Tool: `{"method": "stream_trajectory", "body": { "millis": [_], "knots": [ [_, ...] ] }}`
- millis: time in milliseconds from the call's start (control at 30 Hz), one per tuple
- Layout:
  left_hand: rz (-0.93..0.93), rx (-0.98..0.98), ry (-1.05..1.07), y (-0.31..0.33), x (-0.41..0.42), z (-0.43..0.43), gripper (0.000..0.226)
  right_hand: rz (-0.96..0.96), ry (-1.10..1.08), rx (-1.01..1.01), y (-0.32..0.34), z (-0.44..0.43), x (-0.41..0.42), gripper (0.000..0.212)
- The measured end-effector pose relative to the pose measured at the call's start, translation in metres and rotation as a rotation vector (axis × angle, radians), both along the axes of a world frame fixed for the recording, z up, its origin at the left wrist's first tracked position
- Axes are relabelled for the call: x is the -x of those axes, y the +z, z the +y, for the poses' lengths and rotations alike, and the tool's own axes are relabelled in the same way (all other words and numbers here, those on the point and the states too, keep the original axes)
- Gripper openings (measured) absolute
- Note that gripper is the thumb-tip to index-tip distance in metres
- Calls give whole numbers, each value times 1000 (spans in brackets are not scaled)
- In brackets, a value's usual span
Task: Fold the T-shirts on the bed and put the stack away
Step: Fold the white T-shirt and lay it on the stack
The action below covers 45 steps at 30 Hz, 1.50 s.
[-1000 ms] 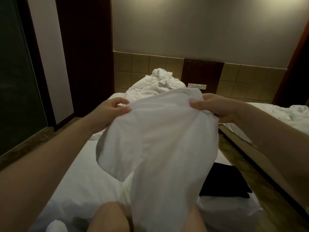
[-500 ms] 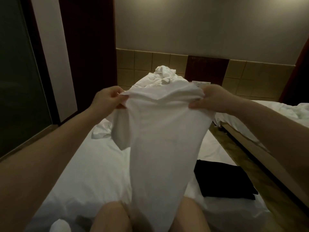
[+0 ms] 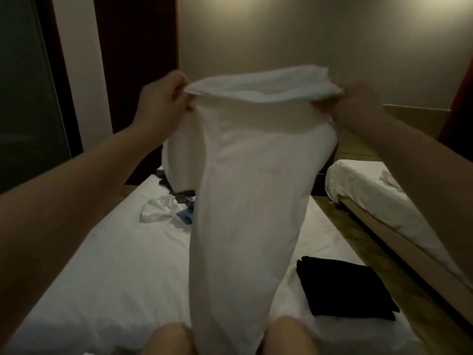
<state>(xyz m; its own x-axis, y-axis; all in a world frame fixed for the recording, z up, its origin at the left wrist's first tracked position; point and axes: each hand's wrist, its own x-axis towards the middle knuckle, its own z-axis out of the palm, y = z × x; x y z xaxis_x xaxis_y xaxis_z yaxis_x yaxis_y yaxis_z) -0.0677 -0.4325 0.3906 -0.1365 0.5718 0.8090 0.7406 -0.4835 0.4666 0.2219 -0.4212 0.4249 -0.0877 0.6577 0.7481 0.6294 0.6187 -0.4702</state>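
Both hands raised at frame centre: left hand [image 3: 163, 98] pinches the white T-shirt [image 3: 245, 190] at its top left corner, right hand [image 3: 358, 101] grips the top right, fingers curled into the cloth. Shirt hangs lengthwise down the middle, btm end dropping between the person's knees [image 3: 171, 339]. Below it, the bed [image 3: 102, 272] w/ white sheet. Folded black garment [image 3: 343, 288] lies lower right on bed. Crumpled white, blue & dark clothes [image 3: 166, 206] sit centre left. Second bed [image 3: 371, 185] at right edge.
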Motion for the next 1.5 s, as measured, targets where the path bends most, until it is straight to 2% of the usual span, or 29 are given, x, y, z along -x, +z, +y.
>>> {"method": "stream_trajectory", "body": {
  "millis": [33,67,100,167,200,267,400,433,533,667,767,867,900,1000,1067,1133,1167,1200,1267,1333,1433,1500],
  "knots": [
    [-10,39,-31,6,-3,3,14,-1,-22,-20,5,0,3,31],
    [68,132,-11,7,-6,7,14,-40,-12,-34,8,3,4,30],
    [146,206,29,4,-8,11,12,-164,-10,-55,7,5,5,28],
    [157,173,110,6,-4,15,12,-404,-63,-153,0,5,3,32],
    [72,105,109,13,-2,14,11,-400,-99,-214,2,3,1,34],
    [-51,16,75,31,1,11,9,-275,-146,-258,16,1,-2,36],
    [73,105,35,42,3,3,12,-456,-72,-183,28,-1,2,62],
    [65,103,35,43,5,3,16,-450,-95,-181,32,-1,-1,61],
    [25,181,-19,47,8,0,18,-364,-32,-30,36,1,-11,33],
    [-23,463,-110,43,4,-6,10,-351,47,212,25,1,-21,16],
    [-25,603,-153,40,4,-11,4,-246,193,396,19,-1,-31,6],
    [12,621,-147,43,4,-10,5,-212,290,538,17,0,-38,14],
    [33,637,-148,45,4,-10,5,-212,323,592,18,0,-40,23],
    [97,817,-213,50,6,-11,16,-212,464,843,21,4,-48,78],
    [141,993,-312,50,11,-10,46,-259,540,980,18,12,-52,93],
    [124,1105,-403,45,17,0,80,-251,606,1043,9,24,-55,92],
    [101,1125,-433,40,19,9,83,-208,647,1060,3,33,-56,88],
    [74,1118,-444,34,19,19,75,-148,677,1071,-4,43,-56,83],
    [-46,1068,-449,17,17,42,41,-7,679,1102,-19,63,-53,79],
    [-157,1010,-440,2,14,73,21,105,553,1088,-32,88,-47,70],
    [-173,945,-342,-17,3,133,14,64,207,930,-43,140,-37,53],
    [-139,844,-218,-20,-8,177,12,96,124,833,-36,175,-32,48]
  ]
}}
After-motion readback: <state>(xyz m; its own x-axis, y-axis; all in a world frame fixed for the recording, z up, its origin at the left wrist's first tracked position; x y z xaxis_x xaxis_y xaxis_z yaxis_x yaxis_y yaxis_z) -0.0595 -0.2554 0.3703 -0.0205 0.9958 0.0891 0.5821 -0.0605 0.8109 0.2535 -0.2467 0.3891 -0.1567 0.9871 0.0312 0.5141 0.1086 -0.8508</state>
